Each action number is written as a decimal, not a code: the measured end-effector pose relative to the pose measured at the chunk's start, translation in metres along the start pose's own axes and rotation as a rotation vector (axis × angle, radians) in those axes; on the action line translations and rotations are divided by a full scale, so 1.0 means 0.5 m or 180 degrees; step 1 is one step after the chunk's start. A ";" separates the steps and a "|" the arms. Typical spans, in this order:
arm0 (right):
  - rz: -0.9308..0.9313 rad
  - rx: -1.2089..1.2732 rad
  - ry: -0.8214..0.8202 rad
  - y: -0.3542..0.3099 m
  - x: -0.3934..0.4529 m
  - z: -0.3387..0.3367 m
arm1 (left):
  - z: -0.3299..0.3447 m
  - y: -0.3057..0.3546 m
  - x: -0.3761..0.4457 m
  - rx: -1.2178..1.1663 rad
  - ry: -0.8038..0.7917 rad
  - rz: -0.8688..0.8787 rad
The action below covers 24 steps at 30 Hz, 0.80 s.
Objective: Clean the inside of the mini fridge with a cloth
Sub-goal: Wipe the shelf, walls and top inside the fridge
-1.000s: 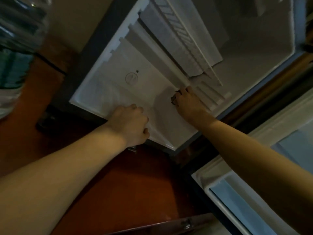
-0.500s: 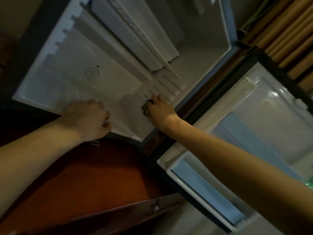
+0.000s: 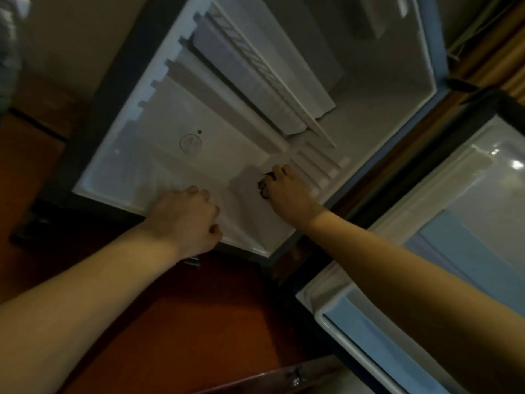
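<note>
The mini fridge (image 3: 255,115) stands open over a red-brown wooden cabinet (image 3: 176,322). Its door (image 3: 426,280) swings out to the right of it. The left hand (image 3: 186,220) is curled at the fridge's near bottom edge, and what it holds is hidden. The right hand (image 3: 287,191) is a bit deeper in, on the fridge's white floor, with fingers curled round a small dark thing (image 3: 263,185). It is too dark and small to tell if this is the cloth. Farther back sits a wire shelf (image 3: 264,66).
</note>
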State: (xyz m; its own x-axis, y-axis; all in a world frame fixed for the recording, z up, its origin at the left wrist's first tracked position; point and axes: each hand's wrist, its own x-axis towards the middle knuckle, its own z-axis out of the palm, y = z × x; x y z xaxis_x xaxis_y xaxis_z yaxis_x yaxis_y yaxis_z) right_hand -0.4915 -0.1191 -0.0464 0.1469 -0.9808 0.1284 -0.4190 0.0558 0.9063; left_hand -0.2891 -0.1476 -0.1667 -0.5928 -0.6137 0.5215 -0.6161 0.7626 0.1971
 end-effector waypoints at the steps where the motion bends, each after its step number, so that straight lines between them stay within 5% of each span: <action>1: 0.0097 0.0083 -0.0078 0.000 -0.017 -0.005 | -0.001 0.001 -0.001 0.0021 -0.0036 -0.0014; 9: 0.0342 0.0679 -0.0815 -0.008 -0.090 -0.060 | -0.010 0.002 -0.009 0.0122 -0.0444 -0.0060; 14: 0.0249 0.1204 -0.0206 -0.018 -0.162 -0.129 | -0.072 0.018 -0.033 -0.0044 -0.0740 -0.0301; 24: 0.0500 0.1916 0.0497 -0.014 -0.353 -0.269 | -0.260 0.112 -0.162 0.0632 -0.0405 -0.0130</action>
State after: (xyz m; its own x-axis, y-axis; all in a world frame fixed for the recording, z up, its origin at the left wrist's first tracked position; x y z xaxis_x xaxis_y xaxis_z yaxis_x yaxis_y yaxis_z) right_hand -0.3942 0.0788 -0.0211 0.1526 -0.9281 0.3395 -0.8693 0.0374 0.4929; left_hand -0.2081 -0.0287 -0.0899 -0.6182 -0.6737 0.4050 -0.7234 0.6892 0.0422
